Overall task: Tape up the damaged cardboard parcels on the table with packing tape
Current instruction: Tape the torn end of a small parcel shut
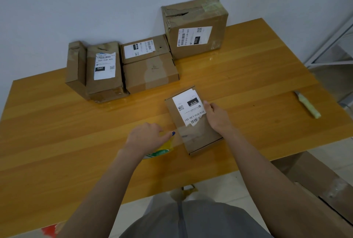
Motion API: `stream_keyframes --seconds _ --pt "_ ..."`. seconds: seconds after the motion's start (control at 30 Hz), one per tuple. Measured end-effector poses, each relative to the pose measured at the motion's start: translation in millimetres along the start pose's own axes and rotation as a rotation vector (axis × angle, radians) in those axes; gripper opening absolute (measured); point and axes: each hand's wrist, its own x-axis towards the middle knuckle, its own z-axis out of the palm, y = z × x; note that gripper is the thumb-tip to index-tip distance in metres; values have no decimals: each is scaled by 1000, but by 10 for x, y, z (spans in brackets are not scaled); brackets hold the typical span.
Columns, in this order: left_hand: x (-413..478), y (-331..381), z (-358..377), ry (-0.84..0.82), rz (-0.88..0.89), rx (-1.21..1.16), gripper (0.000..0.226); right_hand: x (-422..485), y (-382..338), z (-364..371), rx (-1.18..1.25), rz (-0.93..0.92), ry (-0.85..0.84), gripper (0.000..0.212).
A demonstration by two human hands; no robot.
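A small flat cardboard parcel (198,134) with a torn white label lies in the middle of the wooden table (57,123). A clear strip of tape stretches across its near half. My right hand (215,117) grips the parcel's right edge, fingers curled over it. My left hand (147,138) holds a yellow-cored roll of packing tape (164,148) just left of the parcel, mostly hiding the roll.
Against the wall stand several more parcels: two upright ones (99,69) at the left, two flat stacked ones (150,66) in the middle, a large torn box (194,27) at the right. A utility knife (307,105) lies at the table's right. More cardboard (324,190) sits on the floor.
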Motion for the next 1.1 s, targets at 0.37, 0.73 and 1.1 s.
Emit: stream_keyframes --seconds 0.37,0.73,1.1 --pt "-17 -4 63 20 -46 46 65 -52 16 -57 23 74 7 68" --pt "-37 -60 -18 98 -18 -20 64 -92 -97 -197 62 2 15 61" --pt "-58 -95 -32 129 -33 -8 60 -142 -248 -258 68 -49 24 68"
